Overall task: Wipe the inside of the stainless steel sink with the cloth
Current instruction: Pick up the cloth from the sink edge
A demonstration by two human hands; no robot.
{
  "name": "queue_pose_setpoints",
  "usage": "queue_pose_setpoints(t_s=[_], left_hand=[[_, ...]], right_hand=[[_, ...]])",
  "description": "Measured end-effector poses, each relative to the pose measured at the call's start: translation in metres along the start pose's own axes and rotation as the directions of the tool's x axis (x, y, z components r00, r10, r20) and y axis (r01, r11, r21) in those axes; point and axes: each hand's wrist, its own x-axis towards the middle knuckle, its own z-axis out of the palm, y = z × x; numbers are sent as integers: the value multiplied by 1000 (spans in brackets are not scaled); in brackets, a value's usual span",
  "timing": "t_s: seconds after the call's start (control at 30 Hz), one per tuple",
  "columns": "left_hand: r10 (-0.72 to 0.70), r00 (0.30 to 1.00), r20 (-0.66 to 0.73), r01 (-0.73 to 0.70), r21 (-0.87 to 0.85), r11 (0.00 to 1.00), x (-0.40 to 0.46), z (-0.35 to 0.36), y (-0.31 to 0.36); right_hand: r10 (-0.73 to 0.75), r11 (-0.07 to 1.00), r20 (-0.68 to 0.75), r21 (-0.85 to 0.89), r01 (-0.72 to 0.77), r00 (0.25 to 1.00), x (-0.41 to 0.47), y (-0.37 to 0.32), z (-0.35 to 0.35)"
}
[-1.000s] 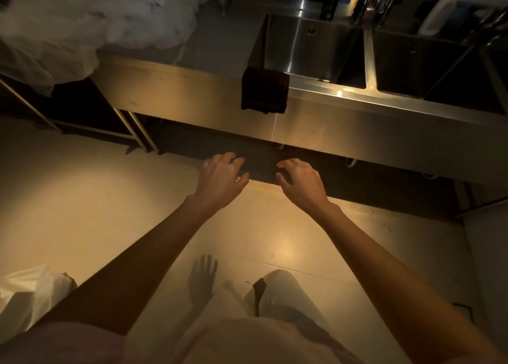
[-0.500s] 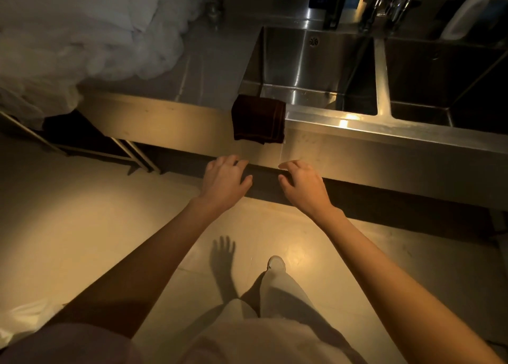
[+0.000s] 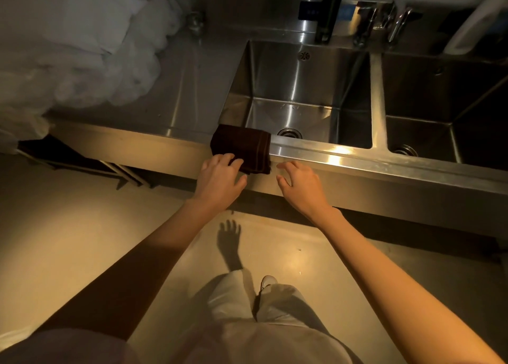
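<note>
The dark brown folded cloth with a thin pale stripe (image 3: 242, 148) hangs draped over the front rim of the rectangular stainless steel sink (image 3: 297, 88), at the basin's near left corner, roughly 7 o'clock from the round drain (image 3: 289, 133); part lies on the rim and part falls down the front panel of the steel surface (image 3: 154, 105). The left hand (image 3: 220, 181) reaches up from 6 o'clock with fingers spread and loosely curled, fingertips touching or just overlapping the cloth's lower left edge, not closed around it. The right hand (image 3: 299, 183) hovers just beside the cloth's lower right corner, fingers apart and gripping nothing. The cloth looks soft, limp and light, likely to slump and unfold when lifted, and it may slide off the smooth metal rim if tugged from below. A sensible hold seems to be pinching through the folded layers at the hanging lower edge, or bunching the whole fold into one palm, so it stays a compact pad for rubbing the basin walls and floor.
</note>
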Motion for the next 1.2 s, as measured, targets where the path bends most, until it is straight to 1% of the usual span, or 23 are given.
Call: queue_pose_setpoints(t_s=[0.23, 0.57, 0.73, 0.8, 0.9, 1.0, 1.1, 1.2], left_hand=[[29, 1000, -11, -29, -3, 1000, 53, -9, -27], [139, 990, 33, -139, 0, 990, 144, -27, -99], [201, 977, 65, -200, -22, 980, 174, -26, -121], [221, 972, 84, -218, -48, 975, 180, -21, -128], [240, 965, 108, -234, -69, 970, 185, -13, -137], [244, 961, 130, -234, -90, 968, 188, -4, -142], [244, 961, 131, -234, -89, 968, 189, 1, -145], [242, 963, 119, -231, -100, 968, 187, 3, -143]], right_hand=[[8, 1000, -49, -10, -9, 999, 55, -10, 3], [114, 992, -98, -42, -119, 989, 146, -50, 23], [182, 981, -132, -48, -190, 974, 177, -64, 42], [189, 978, -91, -68, -196, 978, 182, -65, 49], [205, 974, 8, -106, -203, 979, 186, -66, 58], [197, 973, 124, -145, -179, 972, 189, -59, 68], [180, 975, 269, -173, -137, 946, 194, -47, 76], [157, 970, 401, -236, -64, 903, 201, -35, 81]])
